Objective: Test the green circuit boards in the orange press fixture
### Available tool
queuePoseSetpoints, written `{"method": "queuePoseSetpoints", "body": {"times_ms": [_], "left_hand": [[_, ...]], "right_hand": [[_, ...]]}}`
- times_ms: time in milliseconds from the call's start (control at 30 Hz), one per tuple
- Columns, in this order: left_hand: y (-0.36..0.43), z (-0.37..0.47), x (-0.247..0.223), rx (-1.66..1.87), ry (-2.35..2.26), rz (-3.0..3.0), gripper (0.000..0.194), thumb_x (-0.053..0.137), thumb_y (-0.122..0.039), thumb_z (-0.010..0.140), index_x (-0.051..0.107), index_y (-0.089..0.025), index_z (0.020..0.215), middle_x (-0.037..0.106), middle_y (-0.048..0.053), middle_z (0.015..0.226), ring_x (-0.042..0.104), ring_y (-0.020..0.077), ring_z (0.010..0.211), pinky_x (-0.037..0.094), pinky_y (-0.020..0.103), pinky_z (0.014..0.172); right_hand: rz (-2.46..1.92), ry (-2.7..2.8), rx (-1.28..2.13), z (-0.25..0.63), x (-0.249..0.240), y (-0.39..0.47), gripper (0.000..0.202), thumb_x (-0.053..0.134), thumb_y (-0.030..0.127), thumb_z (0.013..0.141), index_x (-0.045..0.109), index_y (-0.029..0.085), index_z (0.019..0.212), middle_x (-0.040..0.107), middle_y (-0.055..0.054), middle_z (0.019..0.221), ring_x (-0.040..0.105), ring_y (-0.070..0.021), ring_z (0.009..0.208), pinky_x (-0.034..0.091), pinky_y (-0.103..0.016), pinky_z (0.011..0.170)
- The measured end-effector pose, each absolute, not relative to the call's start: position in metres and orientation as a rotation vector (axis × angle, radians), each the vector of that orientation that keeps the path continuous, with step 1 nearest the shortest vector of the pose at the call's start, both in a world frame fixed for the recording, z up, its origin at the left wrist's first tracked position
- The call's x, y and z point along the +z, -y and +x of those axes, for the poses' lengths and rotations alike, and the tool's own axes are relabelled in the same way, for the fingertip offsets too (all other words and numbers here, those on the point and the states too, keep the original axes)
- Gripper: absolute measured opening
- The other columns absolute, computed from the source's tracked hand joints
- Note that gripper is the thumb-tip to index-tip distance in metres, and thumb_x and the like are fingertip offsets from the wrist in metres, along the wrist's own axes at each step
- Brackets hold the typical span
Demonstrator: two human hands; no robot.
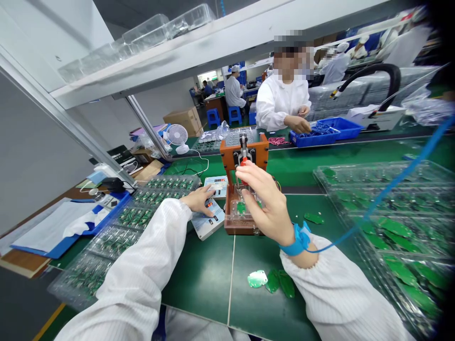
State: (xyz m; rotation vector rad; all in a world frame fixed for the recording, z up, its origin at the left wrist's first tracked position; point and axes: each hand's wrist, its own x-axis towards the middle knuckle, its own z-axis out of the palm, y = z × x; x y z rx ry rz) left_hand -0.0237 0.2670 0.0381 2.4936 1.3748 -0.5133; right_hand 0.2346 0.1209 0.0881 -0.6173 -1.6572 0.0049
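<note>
My left hand lies with fingers spread over two small light-blue boxes with red digit displays, touching the upper box and the lower box. In front of me stands an orange and brown test fixture with a toggle clamp at its top. My right hand, a blue wrist strap around its wrist, is closed round the clamp's red handle, which the fingers partly cover. Under the clamp a green circuit board sits in the clear bed of the fixture.
Trays of boards stand at left; clear trays with green boards at right. Loose green boards lie near the front edge, another right of the fixture. A blue cord crosses at right. Opposite, a co-worker reaches into blue bins.
</note>
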Motion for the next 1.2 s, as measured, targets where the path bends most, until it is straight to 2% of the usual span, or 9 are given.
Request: {"method": "queuePoseSetpoints", "body": {"times_ms": [133, 567, 900, 967, 1033, 1067, 1100, 1133, 1200], "left_hand": [[-0.267, -0.03, 0.037, -0.607, -1.367, 2.452, 0.128, 0.079, -0.07, 0.062, 0.022, -0.014, 0.161, -0.002, 0.019, 0.169, 0.007, 0.0438, 0.154, 0.02, 0.055, 0.124], [-0.262, -0.023, 0.047, -0.684, -1.395, 2.379, 0.131, 0.081, -0.069, 0.062, 0.015, -0.019, 0.163, -0.008, 0.015, 0.169, 0.001, 0.0457, 0.154, 0.016, 0.058, 0.124], [-0.255, -0.004, 0.06, -0.82, -1.475, 2.407, 0.124, 0.087, -0.062, 0.063, 0.022, -0.021, 0.161, -0.002, 0.015, 0.169, 0.002, 0.0444, 0.155, 0.018, 0.059, 0.123], [-0.246, 0.002, 0.078, -0.763, -1.508, 2.46, 0.117, 0.089, -0.056, 0.065, 0.029, -0.018, 0.158, 0.008, 0.018, 0.169, 0.014, 0.0441, 0.153, 0.025, 0.056, 0.122], [-0.226, 0.01, 0.098, -0.596, -1.52, 2.532, 0.098, 0.088, -0.047, 0.07, 0.041, -0.015, 0.15, 0.038, 0.02, 0.159, 0.042, 0.0407, 0.141, 0.04, 0.051, 0.114], [-0.211, 0.016, 0.106, -0.49, -1.501, 2.551, 0.083, 0.086, -0.042, 0.073, 0.049, -0.017, 0.142, 0.058, 0.016, 0.143, 0.057, 0.0369, 0.126, 0.047, 0.047, 0.105], [-0.192, 0.024, 0.11, -0.376, -1.457, 2.561, 0.065, 0.084, -0.04, 0.076, 0.057, -0.019, 0.131, 0.069, 0.01, 0.125, 0.065, 0.0331, 0.111, 0.052, 0.044, 0.097], [-0.172, 0.034, 0.109, -0.265, -1.341, 2.591, 0.048, 0.081, -0.039, 0.078, 0.062, -0.022, 0.119, 0.073, 0.005, 0.11, 0.068, 0.0294, 0.099, 0.054, 0.041, 0.091], [-0.126, 0.061, 0.089, -0.17, -0.792, 2.673, 0.027, 0.073, -0.039, 0.085, 0.066, -0.023, 0.106, 0.072, 0.004, 0.092, 0.069, 0.0263, 0.087, 0.055, 0.039, 0.082]], "right_hand": [[-0.62, 1.65, 0.005, 0.234, 0.088, -0.121, 0.06, 0.048, 0.006, 0.096, 0.048, 0.036, 0.148, 0.061, -0.002, 0.143, 0.049, -0.0249, 0.143, 0.046, -0.053, 0.119], [-0.604, 1.66, -0.022, 0.234, 0.088, -0.121, 0.056, 0.048, 0.004, 0.097, 0.05, 0.03, 0.146, 0.061, -0.005, 0.141, 0.048, -0.0253, 0.143, 0.045, -0.051, 0.119], [-0.597, 1.651, -0.026, 0.234, 0.087, -0.123, 0.056, 0.049, 0.001, 0.095, 0.052, 0.028, 0.144, 0.062, -0.005, 0.14, 0.048, -0.0236, 0.143, 0.045, -0.049, 0.12], [-0.595, 1.65, -0.026, 0.234, 0.087, -0.123, 0.056, 0.05, 0.0, 0.095, 0.052, 0.028, 0.144, 0.062, -0.005, 0.14, 0.049, -0.0234, 0.143, 0.045, -0.049, 0.119], [-0.597, 1.648, -0.03, 0.234, 0.087, -0.123, 0.056, 0.05, 0.0, 0.095, 0.053, 0.027, 0.143, 0.062, -0.005, 0.14, 0.049, -0.0233, 0.142, 0.045, -0.048, 0.119], [-0.599, 1.649, -0.03, 0.234, 0.087, -0.123, 0.056, 0.051, 0.0, 0.094, 0.053, 0.027, 0.143, 0.062, -0.005, 0.14, 0.049, -0.0234, 0.142, 0.045, -0.048, 0.119], [-0.599, 1.649, -0.029, 0.233, 0.086, -0.123, 0.056, 0.051, 0.0, 0.094, 0.053, 0.027, 0.143, 0.062, -0.005, 0.14, 0.049, -0.0235, 0.142, 0.045, -0.049, 0.119], [-0.598, 1.647, -0.028, 0.233, 0.086, -0.123, 0.056, 0.051, 0.0, 0.094, 0.053, 0.027, 0.143, 0.062, -0.005, 0.14, 0.049, -0.0236, 0.142, 0.045, -0.049, 0.119], [-0.599, 1.644, -0.026, 0.233, 0.086, -0.123, 0.056, 0.051, 0.0, 0.094, 0.054, 0.027, 0.143, 0.061, -0.005, 0.14, 0.049, -0.0238, 0.141, 0.045, -0.049, 0.119]]}}
